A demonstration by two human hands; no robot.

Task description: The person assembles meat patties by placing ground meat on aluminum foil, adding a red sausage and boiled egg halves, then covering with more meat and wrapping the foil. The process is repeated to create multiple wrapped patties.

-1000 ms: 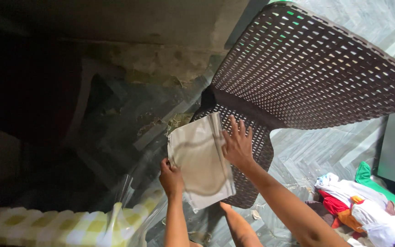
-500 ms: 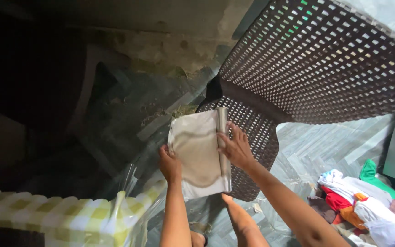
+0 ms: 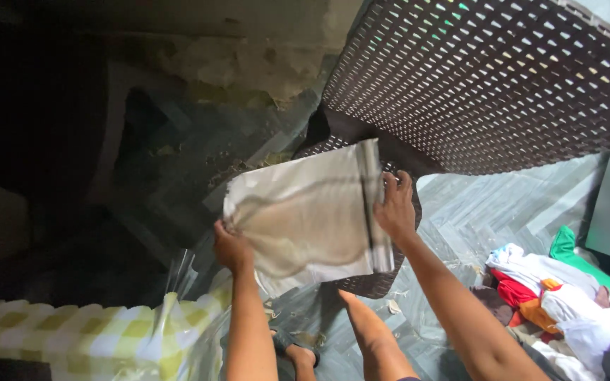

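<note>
I hold a clear plastic zip bag (image 3: 305,212) with a pale folded cloth inside, stretched flat between both hands. My left hand (image 3: 231,248) pinches its lower left edge. My right hand (image 3: 393,208) grips the sealed strip along its right edge. The bag hangs in front of a dark brown woven plastic chair (image 3: 488,85), above its seat. My bare leg (image 3: 372,331) and a foot in a sandal (image 3: 294,349) show below the bag.
A heap of coloured clothes (image 3: 552,296) lies on the grey herringbone floor (image 3: 474,219) at the lower right. A yellow-and-white checked item wrapped in clear plastic (image 3: 93,331) sits at the lower left. The left side is dark, with a rough wall (image 3: 248,63) behind.
The bag has turned from upright to lying wider between my hands, and my hands have spread further apart. The view has shifted closer to the chair.
</note>
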